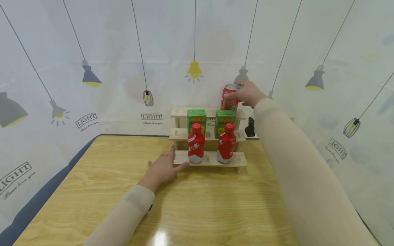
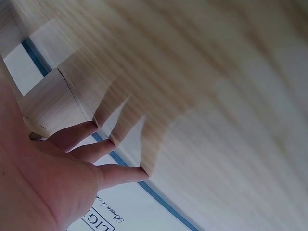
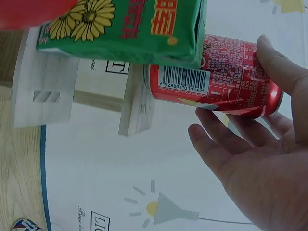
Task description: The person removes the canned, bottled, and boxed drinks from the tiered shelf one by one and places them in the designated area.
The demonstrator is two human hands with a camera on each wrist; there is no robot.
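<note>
A small three-tier wooden rack [image 1: 210,158] stands at the back of the table. My right hand [image 1: 248,94] holds a red soda can [image 3: 226,77] near its top, thumb on one side and fingers on the other. The can stands upright at the right end of the top tier; a green carton [image 3: 159,45] partly hides its base. My left hand [image 1: 162,168] is beside the left end of the bottom tier, fingers spread. Its fingertips [image 2: 139,173] touch the wooden table in the left wrist view.
Two green drink cartons, left [image 1: 193,114] and right [image 1: 222,114], stand on the middle tier. Two red bottles, left [image 1: 196,145] and right [image 1: 226,148], stand on the bottom tier. A small black object [image 1: 250,127] sits right of the rack, by the lamp-patterned backdrop [image 1: 172,41].
</note>
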